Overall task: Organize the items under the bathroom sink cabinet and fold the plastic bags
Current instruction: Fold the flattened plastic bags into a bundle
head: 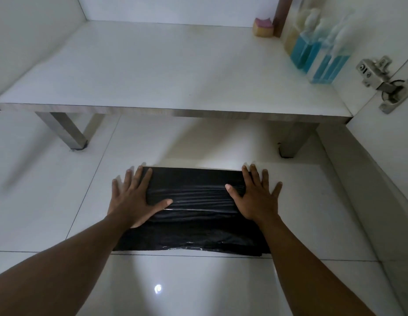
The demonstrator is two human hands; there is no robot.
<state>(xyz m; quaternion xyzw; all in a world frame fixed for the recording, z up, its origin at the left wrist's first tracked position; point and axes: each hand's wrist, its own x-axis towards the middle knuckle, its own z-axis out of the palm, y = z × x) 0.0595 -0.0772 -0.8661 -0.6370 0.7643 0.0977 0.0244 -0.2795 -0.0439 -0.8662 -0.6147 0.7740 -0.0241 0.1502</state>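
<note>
While the folded black plastic bag (pixel 194 201) lies on the white tiled floor (pixel 50 201) before the cabinet shelf (pixel 153 71), I press left hand (pixel 132 197) and right hand (pixel 255 197) flat, fingers spread, gripping nothing, evidently to flatten its crease.

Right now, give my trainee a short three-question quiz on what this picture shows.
1. True or false: the left hand and right hand lie flat, fingers straight, on the ends of the black bag.
2. Where do the blue bottles stand? A) in a bucket B) at the right end of the shelf C) on the bag.
3. Fill in: the bag lies on the tiled ____.
Key: 1 true; 2 B; 3 floor.
</note>
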